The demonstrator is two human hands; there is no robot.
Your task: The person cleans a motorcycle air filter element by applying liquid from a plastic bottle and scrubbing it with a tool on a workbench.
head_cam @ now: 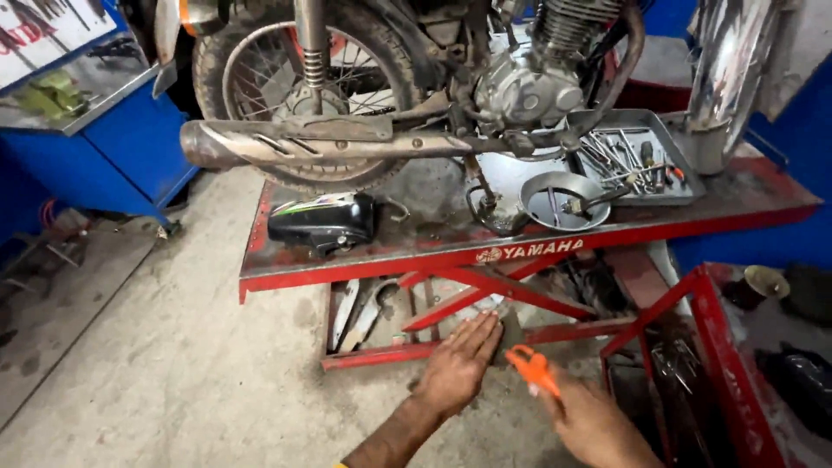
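Workshop floor under red lift: left hand flat, right hand gripping orange tool.

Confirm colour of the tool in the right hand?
Orange tool, held in the right hand; head view.

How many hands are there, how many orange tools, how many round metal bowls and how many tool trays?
Hands: 2, the left hand and the right hand
Orange tool: 1, at the right hand
Round metal bowl: 1
Tool tray: 1
Total: 5
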